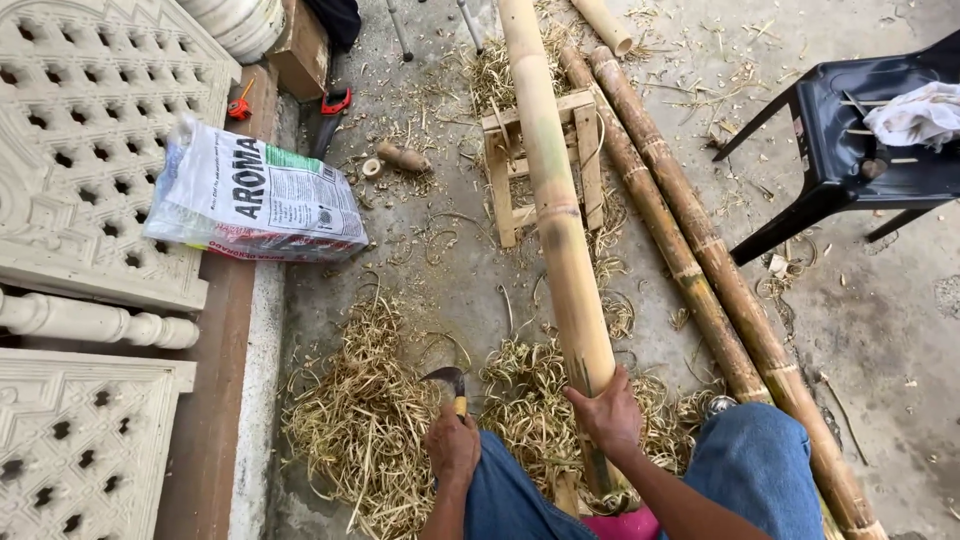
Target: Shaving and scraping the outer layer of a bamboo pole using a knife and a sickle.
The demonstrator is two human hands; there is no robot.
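The pale bamboo pole [560, 220] runs out past the top edge of the frame, and its lower end is hidden between the knees. The left hand [452, 445] covers the handle of the curved knife [447, 381]. The black chair [860, 150] is cut off at the right edge. The two darker poles [700, 270] leave at lower right.

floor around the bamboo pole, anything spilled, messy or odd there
Yes: pale shavings lie heaped and scattered over the concrete floor below the left hand with its curved knife. The right hand grips the bamboo pole, propped on a small wooden stand.
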